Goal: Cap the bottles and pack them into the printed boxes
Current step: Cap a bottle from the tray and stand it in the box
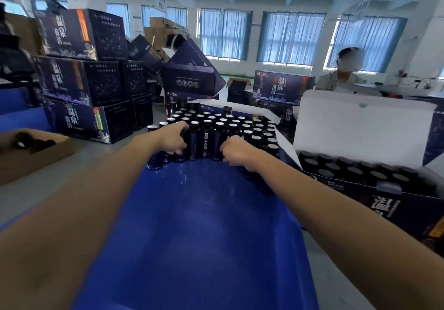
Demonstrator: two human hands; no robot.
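Head view: the left hand point(171, 140) curls its fingers round the left end of the nearest row of dark bottles point(209, 139). The right hand point(236, 152) curls round that row's right end. More bottles stand just beyond both hands on a blue tray point(204, 225). Right of the right hand, an open printed box point(396, 204) holds capped ones.

Blue-curtained windows point(223, 33), a seated person point(336, 81) at far right, a brown cardboard tray point(36, 160) at left.
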